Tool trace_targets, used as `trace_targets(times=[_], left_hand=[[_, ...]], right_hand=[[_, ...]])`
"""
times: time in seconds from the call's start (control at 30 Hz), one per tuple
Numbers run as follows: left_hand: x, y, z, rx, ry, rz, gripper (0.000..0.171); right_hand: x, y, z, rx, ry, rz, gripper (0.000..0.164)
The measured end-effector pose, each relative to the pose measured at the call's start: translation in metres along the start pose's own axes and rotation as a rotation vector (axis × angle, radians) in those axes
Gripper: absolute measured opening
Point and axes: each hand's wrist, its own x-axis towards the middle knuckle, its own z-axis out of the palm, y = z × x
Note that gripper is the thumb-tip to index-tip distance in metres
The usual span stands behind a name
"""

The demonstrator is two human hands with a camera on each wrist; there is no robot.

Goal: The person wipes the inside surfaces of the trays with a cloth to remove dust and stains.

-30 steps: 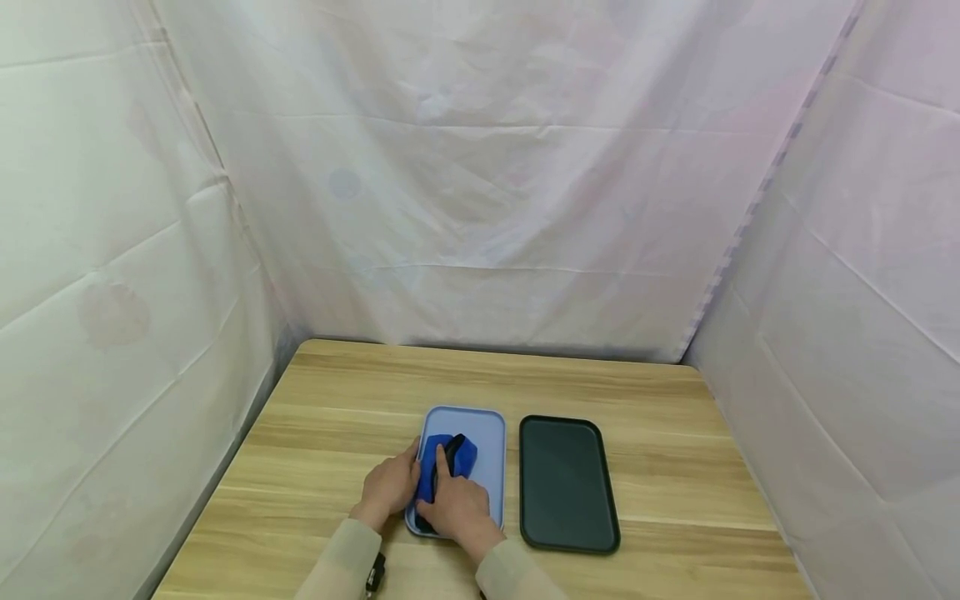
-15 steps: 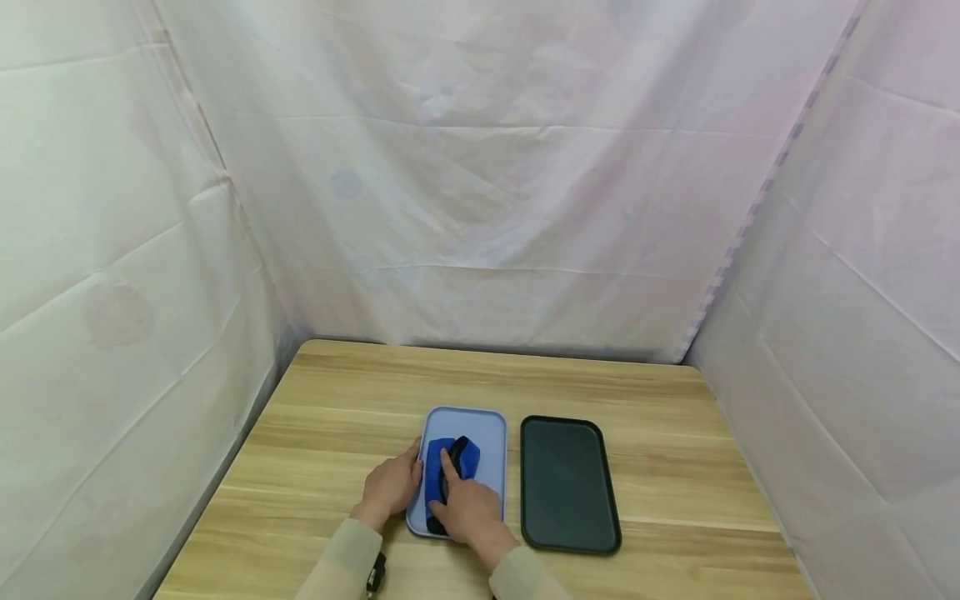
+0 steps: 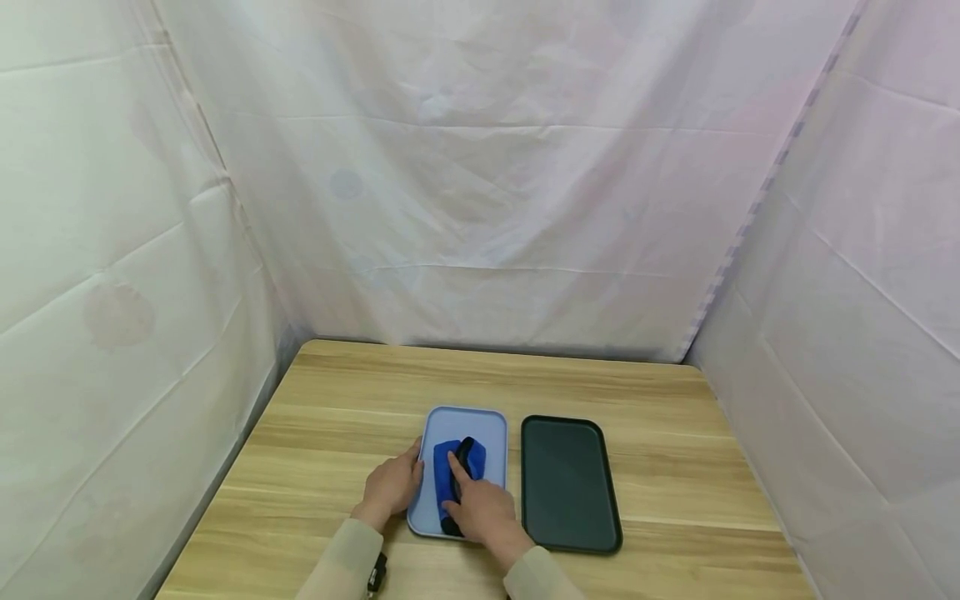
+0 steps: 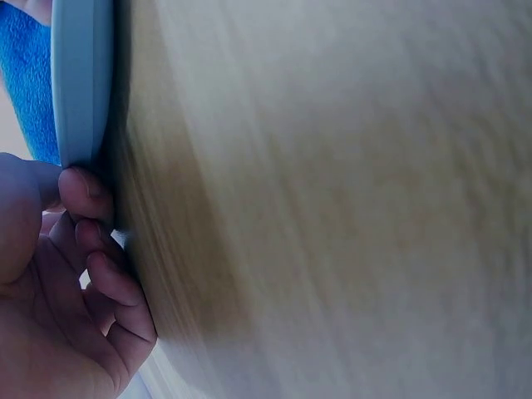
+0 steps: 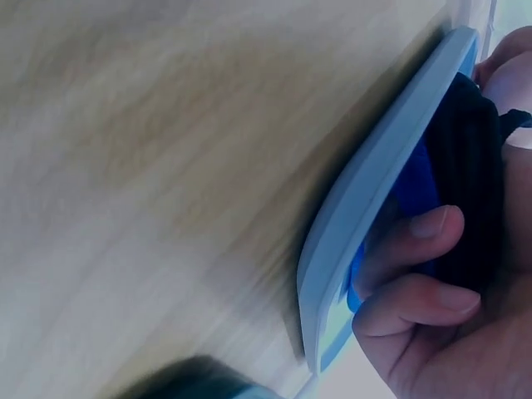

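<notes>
A light blue tray (image 3: 467,421) lies on the table, and my left hand (image 3: 392,483) holds its left rim. In the left wrist view the thumb and fingertips (image 4: 86,191) meet at the tray's edge. On the tray sits a fuzzy blue cleaning pad (image 3: 444,475) with a black curved handle (image 5: 467,179). My right hand (image 3: 483,508) grips that handle from the near right, its index finger pointing forward along the top. The right wrist view has two other fingers curled beside the black part. Much of the handle is hidden under the hand.
A dark green tray (image 3: 570,483) lies just right of the light blue one, close to the right forearm. Both rest on a wood-grain table (image 3: 330,417). Pale hanging sheets (image 3: 480,208) enclose it at the back and both sides.
My right hand has slid the blue pad to the right and slightly nearer across the tray. The left hand stays at the tray's left rim, and both trays lie practically still.
</notes>
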Motion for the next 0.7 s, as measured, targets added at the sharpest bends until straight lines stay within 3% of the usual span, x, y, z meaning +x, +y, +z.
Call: trace_targets(times=[0.33,0.7], left_hand=[[-0.001,0.001,0.001,0.003,0.012,-0.014,0.051],[0.000,-0.001,0.002,-0.002,0.014,-0.005,0.051]], right_hand=[[-0.006,0.012,-0.012,-0.006,-0.028,-0.026,0.076],[-0.011,0.020,-0.017,-0.026,-0.057,0.011,0.075]])
